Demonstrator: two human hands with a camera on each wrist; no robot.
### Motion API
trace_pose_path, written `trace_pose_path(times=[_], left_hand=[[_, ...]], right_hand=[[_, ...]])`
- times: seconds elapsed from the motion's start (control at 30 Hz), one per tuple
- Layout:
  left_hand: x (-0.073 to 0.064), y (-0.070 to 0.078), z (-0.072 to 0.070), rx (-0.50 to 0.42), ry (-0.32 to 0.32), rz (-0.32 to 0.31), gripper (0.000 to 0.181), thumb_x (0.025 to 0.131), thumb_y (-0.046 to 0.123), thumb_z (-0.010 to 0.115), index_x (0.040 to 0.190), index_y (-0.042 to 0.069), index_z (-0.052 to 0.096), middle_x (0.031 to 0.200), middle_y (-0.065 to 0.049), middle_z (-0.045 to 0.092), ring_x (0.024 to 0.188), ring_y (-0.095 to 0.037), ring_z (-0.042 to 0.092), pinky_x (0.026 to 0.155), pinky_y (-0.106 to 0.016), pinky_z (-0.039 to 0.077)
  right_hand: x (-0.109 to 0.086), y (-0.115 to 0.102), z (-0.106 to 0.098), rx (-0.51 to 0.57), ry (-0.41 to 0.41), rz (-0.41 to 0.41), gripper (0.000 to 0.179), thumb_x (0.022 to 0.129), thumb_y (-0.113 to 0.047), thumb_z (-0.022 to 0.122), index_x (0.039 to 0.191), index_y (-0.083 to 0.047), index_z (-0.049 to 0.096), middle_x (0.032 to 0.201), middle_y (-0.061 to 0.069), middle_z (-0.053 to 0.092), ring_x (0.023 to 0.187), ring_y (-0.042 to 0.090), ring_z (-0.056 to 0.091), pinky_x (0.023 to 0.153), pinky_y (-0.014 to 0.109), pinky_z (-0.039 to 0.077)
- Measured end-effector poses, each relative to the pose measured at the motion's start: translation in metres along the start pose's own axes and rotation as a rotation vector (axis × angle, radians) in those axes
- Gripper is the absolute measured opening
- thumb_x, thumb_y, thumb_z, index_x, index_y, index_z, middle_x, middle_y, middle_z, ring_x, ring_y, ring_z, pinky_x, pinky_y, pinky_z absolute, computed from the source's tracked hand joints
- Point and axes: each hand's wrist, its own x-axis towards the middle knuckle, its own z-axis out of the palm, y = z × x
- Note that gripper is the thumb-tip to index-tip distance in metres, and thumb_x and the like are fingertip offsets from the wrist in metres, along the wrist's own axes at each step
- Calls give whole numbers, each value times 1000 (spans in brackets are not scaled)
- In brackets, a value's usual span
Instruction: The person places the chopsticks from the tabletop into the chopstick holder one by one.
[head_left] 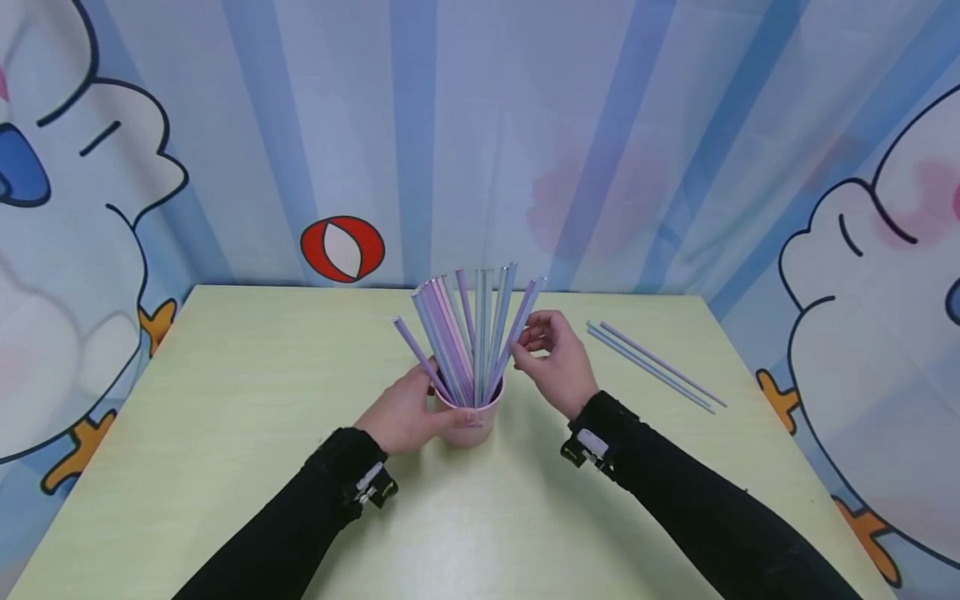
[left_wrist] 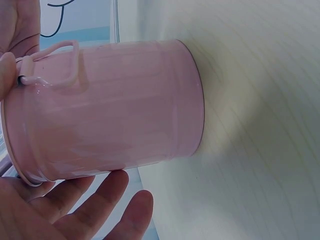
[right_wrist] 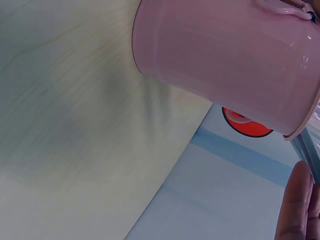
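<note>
A small pink metal bucket with side handles stands upright on the table, filled with many purple, pink and blue straws. My left hand grips the bucket from its left side, the thumb across the near rim and the fingers along the wall. At the bucket's right, my right hand pinches a straw that leans outward over the rim; whether it is one straw or two cannot be told. Fingers of that hand show beside a blue straw in the right wrist view.
Several loose straws, blue and purple, lie on the pale wooden table to the right. A blue striped curtain with cartoon figures hangs behind and at both sides of the table.
</note>
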Motion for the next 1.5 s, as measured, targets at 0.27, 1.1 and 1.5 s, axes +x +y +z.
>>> trace_pose_path(times=[0.27,1.1,1.5], left_hand=[[1,0,-1,3,8,-2,91,73,56,77,150,27,37,141,4,51,127,-20,48,107,-53,38],[-2,0,0,30,20,21,90,74,56,76,149,22,39,136,2,55,123,-19,51,105,-49,41],[-2,-2,1,22,22,8,91,73,58,76,149,25,38,141,3,51,128,-19,47,107,-50,38]], right_hand=[[-5,8,-7,-33,-35,-42,35,91,-5,66,121,2,50,97,16,61,85,26,64,71,35,60],[14,124,-115,-902,-64,-103,32,93,-11,64,121,4,65,106,21,63,93,35,60,81,49,51],[14,150,-144,-1115,-93,-71,17,95,-7,61,106,0,71,92,20,58,78,36,56,67,48,50]])
